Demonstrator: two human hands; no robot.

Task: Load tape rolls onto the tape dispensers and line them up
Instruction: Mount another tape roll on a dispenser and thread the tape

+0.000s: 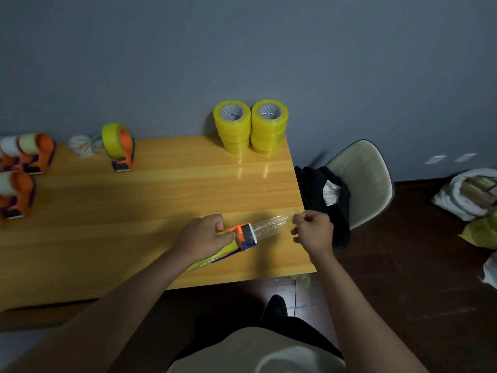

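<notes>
Four loaded dispensers (121, 146) stand at left; two stacks of yellow tape rolls (250, 126) wait. The left hand (204, 235) grips a fifth dispenser (242, 236); the right hand (313, 231) pinches its tape (271, 224).

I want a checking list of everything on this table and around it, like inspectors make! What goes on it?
Surface: yellow wooden table, glossy, set against a grey wall.
Job's things: dispenser in hand, clear tape strip pulled out past its blade; loaded dispenser standing alone at the back; three more dispensers at the left edge, blurred; two stacks of yellow tape rolls by the wall.
Clutter: white bundle beside the loaded dispenser, too blurred to identify.
Grippers: left hand grips the dispenser; right hand pinches the strip's end.
Cables: thin cord on the floor below the table's edge.
Surroundings: chair with dark clothing; bags on the floor.
</notes>
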